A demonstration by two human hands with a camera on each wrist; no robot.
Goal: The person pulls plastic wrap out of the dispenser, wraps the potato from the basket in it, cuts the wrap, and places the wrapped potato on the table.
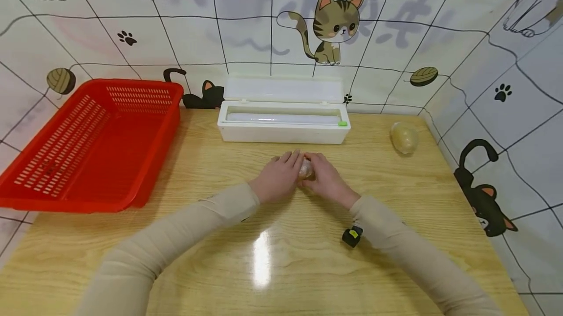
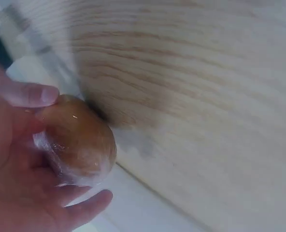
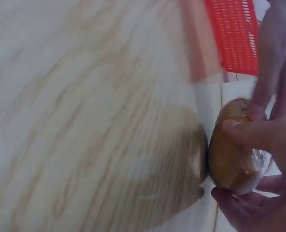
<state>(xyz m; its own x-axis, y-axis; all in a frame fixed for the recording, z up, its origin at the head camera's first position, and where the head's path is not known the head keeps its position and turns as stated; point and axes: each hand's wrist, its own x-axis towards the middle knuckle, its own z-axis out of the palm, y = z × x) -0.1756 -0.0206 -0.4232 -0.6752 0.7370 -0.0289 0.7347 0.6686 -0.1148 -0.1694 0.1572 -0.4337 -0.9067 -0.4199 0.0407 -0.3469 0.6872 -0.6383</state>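
Between both hands, just in front of a white cling film box, is a rounded orange-brown item wrapped in clear film [image 1: 306, 169]; its exact kind cannot be told. In the left wrist view the wrapped item [image 2: 80, 137] bears wrinkled, shiny film on its lower side. My left hand [image 1: 280, 178] holds it from the left, fingers laid along its far side. From the right, my right hand [image 1: 326, 179] grips it, with the thumb on the wrapped item [image 3: 230, 154] and fingers beneath, as the right wrist view shows. The hands hide much of it.
The cling film box [image 1: 283, 133] stands with its lid raised, a film roll [image 1: 281, 118] inside and a green slider [image 1: 342, 123] at its right end. A red plastic basket [image 1: 147, 179] is at the left. Another film-wrapped, yellowish round item [image 1: 403, 138] lies at the back right.
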